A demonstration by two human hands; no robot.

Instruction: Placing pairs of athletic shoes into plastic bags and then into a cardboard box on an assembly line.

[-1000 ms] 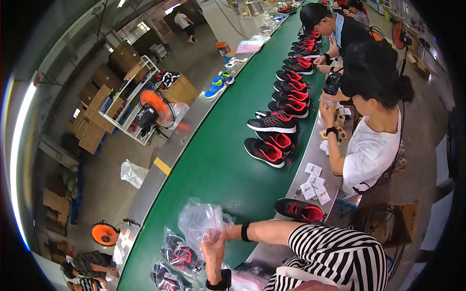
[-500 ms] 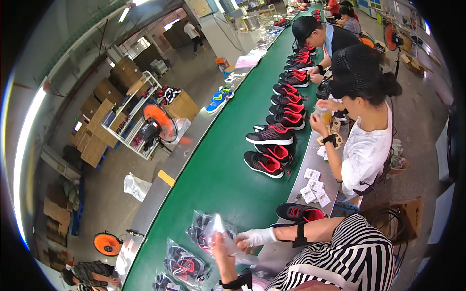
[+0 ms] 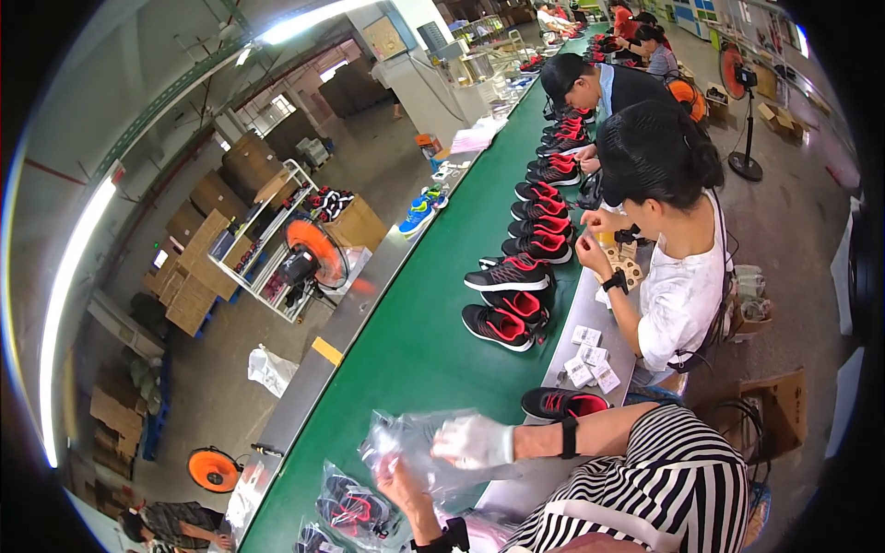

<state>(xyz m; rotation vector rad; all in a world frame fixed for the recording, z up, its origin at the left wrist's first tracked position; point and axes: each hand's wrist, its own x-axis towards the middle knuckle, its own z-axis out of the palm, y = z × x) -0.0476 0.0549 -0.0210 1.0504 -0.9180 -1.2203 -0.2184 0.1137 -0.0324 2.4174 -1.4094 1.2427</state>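
Factory floor lies at far left: stacked cardboard boxes (image 3: pixel 198 267), an orange fan (image 3: pixel 312 253) beside a wire rack, a second orange fan (image 3: pixel 214 470) low on the concrete.

Next comes the green conveyor belt (image 3: pixel 415 341), smooth and matte, running away from me. Bagged shoes (image 3: pixel 355 511) already lie at its near end, glossy film over black-and-red mesh.

My left hand (image 3: pixel 401 479) is closed on the lower edge of a clear plastic bag (image 3: pixel 415 447), thin, crinkled and limp. My right hand (image 3: pixel 472 441), in a white glove, is closed on the same bag higher up. The bag hangs between both hands, just above the belt's near end.

Judged step: opening or arranging the bag for a shoe. The next move would call for spreading the film mouth without tearing it.

Further right, one black-and-red shoe (image 3: pixel 564 403) rests on the grey desk (image 3: pixel 590 304), near small paper tags (image 3: pixel 590 355). A co-worker in white (image 3: pixel 682 286) sits beyond.
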